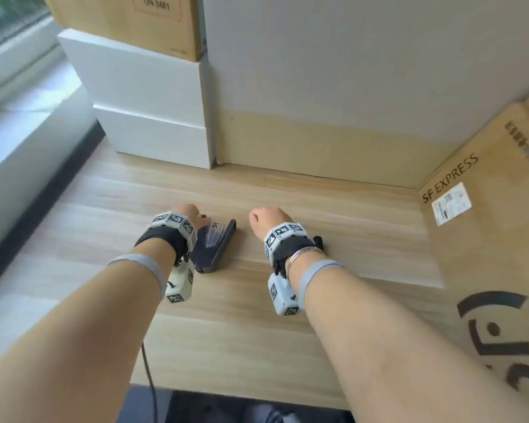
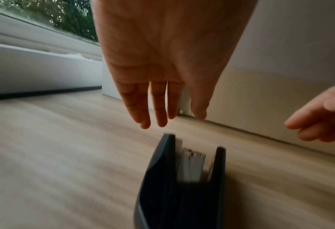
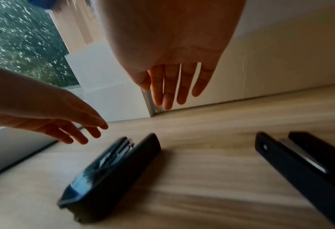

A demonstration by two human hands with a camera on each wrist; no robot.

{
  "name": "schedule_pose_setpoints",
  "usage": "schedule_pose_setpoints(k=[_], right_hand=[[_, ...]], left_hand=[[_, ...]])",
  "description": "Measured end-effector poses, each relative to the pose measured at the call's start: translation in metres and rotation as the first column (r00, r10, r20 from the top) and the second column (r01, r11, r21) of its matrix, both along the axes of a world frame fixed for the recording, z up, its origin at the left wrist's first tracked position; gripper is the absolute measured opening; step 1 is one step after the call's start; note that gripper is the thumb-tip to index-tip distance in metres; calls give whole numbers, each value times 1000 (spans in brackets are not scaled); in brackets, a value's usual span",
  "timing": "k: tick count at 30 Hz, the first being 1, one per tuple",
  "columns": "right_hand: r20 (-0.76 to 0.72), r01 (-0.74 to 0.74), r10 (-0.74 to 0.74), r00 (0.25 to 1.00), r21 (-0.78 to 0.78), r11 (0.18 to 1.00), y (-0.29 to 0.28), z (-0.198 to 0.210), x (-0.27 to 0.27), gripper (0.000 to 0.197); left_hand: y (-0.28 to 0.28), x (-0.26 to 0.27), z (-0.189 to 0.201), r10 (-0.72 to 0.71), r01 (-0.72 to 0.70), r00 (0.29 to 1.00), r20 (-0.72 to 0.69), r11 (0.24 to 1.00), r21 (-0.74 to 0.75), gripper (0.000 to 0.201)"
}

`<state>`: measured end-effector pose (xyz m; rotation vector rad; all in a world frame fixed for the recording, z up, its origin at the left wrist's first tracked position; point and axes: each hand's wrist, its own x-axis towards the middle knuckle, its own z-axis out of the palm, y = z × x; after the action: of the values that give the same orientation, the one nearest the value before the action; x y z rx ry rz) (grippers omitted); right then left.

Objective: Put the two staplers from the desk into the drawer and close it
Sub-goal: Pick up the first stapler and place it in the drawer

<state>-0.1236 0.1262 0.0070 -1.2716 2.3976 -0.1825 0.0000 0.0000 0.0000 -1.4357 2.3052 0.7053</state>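
A dark blue stapler [image 1: 216,244] lies on its side on the wooden desk [image 1: 226,315], just right of my left wrist; it also shows below my fingers in the left wrist view [image 2: 184,178] and at lower left in the right wrist view [image 3: 111,173]. A second black stapler [image 3: 304,164] lies under my right wrist; in the head view only its tip [image 1: 319,240] peeks out. My left hand [image 1: 190,215] hovers open above the first stapler, fingers [image 2: 156,108] straight, holding nothing. My right hand [image 1: 268,219] also hangs open with straight fingers [image 3: 170,88]. No drawer is in view.
White boxes [image 1: 147,117] stacked with a cardboard box [image 1: 129,22] on top stand at the back left. A large pale box [image 1: 348,87] closes the back. An SF Express carton [image 1: 486,239] walls off the right. A window sill [image 1: 28,132] runs along the left.
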Motion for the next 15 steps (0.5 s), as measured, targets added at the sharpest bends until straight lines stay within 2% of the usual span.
schedule_pose_setpoints(k=[4, 8, 15], right_hand=[[46, 16, -19, 999, 84, 996, 3, -35, 1, 31], [58, 2, -8, 998, 92, 996, 3, -55, -4, 35], [85, -3, -6, 996, 100, 995, 3, -68, -13, 35]], left_hand=[[1, 4, -32, 91, -96, 993, 81, 993, 63, 52], [2, -1, -49, 116, -126, 985, 127, 989, 79, 53], [2, -7, -56, 242, -244, 970, 32, 967, 76, 46]])
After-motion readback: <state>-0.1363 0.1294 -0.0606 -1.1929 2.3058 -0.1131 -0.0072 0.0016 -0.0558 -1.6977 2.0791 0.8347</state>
